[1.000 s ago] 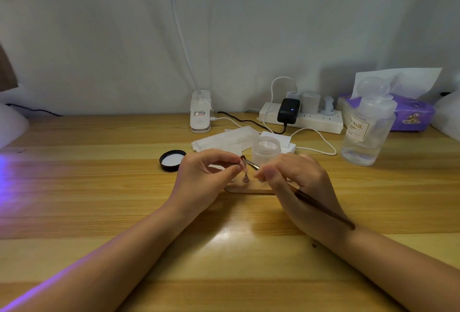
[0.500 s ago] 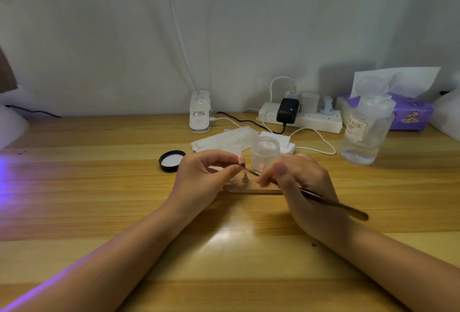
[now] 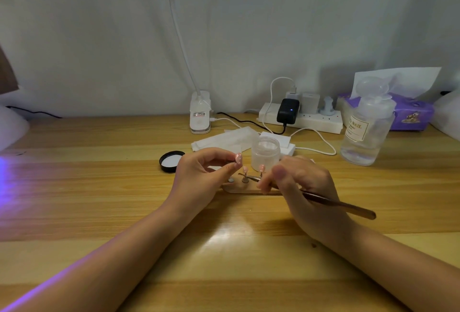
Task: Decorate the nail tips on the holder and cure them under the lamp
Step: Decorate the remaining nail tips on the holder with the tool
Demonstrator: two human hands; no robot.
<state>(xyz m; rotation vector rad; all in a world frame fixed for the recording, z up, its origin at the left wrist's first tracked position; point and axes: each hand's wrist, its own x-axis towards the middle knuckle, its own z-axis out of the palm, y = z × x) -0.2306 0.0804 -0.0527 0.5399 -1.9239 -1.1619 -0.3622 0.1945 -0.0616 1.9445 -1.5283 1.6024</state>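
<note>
A small wooden holder lies on the desk between my hands, with two pink nail tips standing on pegs and one bare peg base at its left. My left hand pinches a pink nail tip between thumb and forefinger, just above the holder's left end. My right hand grips metal tweezers like a pen; their point lies low over the holder near the middle peg. The curing lamp shows only as a white curve at the left edge, casting purple light.
An open frosted jar stands right behind the holder, its black lid to the left. White wipes, a clip-lamp base, a power strip with cables, a clear pump bottle and a purple tissue pack line the back.
The tweezers' point has dropped away from the tip in my left hand, down to the holder. My left hand has turned the pink tip upward. The tweezers' handle has swung lower and rightward.
</note>
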